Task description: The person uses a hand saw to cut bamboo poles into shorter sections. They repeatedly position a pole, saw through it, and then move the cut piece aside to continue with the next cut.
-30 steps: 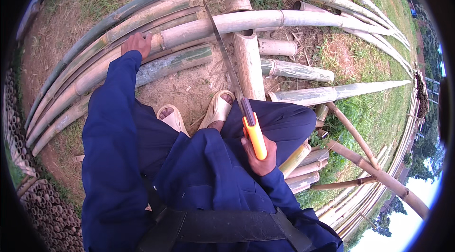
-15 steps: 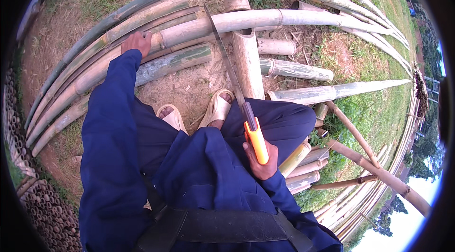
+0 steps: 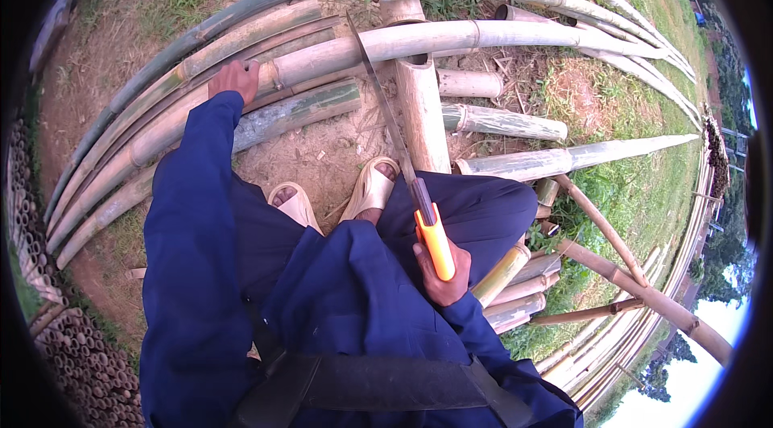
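Observation:
A long pale bamboo pole (image 3: 419, 37) runs across in front of me, propped over a thick upright-looking bamboo piece (image 3: 420, 118). My left hand (image 3: 233, 80) is closed over this pole, left of one of its joints; some of its fingers are hidden behind the pole. In my right hand (image 3: 448, 271), a handsaw (image 3: 389, 112) is gripped by its orange handle. Its long blade points away from me and crosses the long pole to the right of my left hand. The tip shows just beyond the pole's far side.
Several bamboo poles (image 3: 185, 66) lie beside the held one at left. Short cut bamboo pieces (image 3: 515, 124) lie at right, near a stand of crossed bamboo (image 3: 644, 299). A stack of bamboo (image 3: 88, 372) fills the lower left. My sandals (image 3: 370, 186) rest on bare soil.
The view has shifted slightly. Both hands keep their holds, and the saw still crosses the pole at about the same place.

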Demonstrator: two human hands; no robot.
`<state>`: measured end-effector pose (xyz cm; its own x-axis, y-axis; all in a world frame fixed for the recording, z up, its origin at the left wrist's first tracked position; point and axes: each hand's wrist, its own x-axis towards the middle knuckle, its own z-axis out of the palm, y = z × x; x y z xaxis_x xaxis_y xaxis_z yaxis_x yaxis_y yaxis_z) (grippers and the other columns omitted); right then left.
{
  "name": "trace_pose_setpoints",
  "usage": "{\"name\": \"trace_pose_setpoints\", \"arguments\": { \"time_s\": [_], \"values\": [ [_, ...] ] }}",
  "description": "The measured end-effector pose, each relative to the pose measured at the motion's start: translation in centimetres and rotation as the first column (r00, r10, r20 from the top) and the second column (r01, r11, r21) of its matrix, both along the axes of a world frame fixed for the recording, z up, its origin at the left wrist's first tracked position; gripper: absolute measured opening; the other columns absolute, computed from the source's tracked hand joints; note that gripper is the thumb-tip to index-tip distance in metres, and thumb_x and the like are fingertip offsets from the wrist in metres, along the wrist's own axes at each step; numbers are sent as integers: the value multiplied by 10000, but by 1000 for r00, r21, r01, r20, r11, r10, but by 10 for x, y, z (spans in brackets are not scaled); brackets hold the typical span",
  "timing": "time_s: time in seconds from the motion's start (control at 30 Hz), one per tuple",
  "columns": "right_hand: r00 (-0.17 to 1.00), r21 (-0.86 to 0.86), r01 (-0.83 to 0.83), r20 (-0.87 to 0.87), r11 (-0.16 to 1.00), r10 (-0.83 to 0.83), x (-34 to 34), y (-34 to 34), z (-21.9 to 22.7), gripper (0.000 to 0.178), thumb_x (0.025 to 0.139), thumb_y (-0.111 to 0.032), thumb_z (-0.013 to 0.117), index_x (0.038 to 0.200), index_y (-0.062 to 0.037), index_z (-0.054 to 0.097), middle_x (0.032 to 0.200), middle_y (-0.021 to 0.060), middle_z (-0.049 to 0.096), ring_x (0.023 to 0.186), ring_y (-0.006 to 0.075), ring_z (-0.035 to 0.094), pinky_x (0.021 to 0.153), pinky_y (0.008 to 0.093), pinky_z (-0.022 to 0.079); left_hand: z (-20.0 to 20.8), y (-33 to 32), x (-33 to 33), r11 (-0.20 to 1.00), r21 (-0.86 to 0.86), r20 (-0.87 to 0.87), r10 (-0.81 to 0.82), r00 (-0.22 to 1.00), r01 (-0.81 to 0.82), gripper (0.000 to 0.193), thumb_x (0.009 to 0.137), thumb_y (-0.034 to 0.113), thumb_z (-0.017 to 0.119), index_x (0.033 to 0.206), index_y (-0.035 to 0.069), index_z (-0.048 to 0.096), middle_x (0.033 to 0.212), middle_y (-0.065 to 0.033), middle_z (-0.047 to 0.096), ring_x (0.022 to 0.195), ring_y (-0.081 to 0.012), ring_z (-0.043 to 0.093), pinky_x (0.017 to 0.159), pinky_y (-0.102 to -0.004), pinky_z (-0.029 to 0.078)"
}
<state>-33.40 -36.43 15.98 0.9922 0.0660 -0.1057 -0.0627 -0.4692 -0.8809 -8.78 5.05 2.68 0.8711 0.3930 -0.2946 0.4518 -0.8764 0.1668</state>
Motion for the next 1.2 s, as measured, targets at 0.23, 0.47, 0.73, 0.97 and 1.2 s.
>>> {"name": "trace_pose_setpoints", "arguments": {
  "time_s": [0.23,0.47,0.73,0.97,1.2],
  "values": [
    [999,78,21,40,997,-24,110,59,-57,171,928,-101,745,931,51,665,648,105,608,560,130,506,554,337,460,-8,-2,17,999,-19,-26,-46,999,45,633,979,529,452,1172,-16,710,1172,-283,695,1143,-437,651,1002,-503,493],
    [997,50,10,-78,999,-7,7,2,0,321,910,-12,713,1226,38,686,780,97,700,674,146,650,661,301,526,-6,5,6,1000,-29,-78,-5,997,3,635,977,534,454,1184,-8,709,1194,-283,690,1146,-428,654,1010,-499,491],
    [997,84,14,-81,996,-7,39,31,-28,133,917,-33,714,1020,44,681,724,93,644,612,168,586,611,309,489,-1,7,22,999,-3,-39,-47,998,47,624,984,531,448,1191,2,706,1190,-274,693,1163,-415,644,1013,-499,481],
    [1000,59,4,5,998,-4,25,2,-3,287,913,-49,728,1179,45,680,763,159,691,641,203,677,643,318,532,8,-12,7,1000,4,-69,2,998,-1,620,976,515,451,1142,-19,718,1157,-288,698,1123,-440,658,1011,-496,485],
    [988,279,81,-151,957,-40,145,66,-79,238,944,-140,729,823,20,600,637,71,573,580,125,493,559,335,431,-8,5,7,999,11,-25,-40,999,41,612,988,528,479,1121,-17,723,1105,-270,717,1102,-441,665,995,-502,499]
  ]
}}
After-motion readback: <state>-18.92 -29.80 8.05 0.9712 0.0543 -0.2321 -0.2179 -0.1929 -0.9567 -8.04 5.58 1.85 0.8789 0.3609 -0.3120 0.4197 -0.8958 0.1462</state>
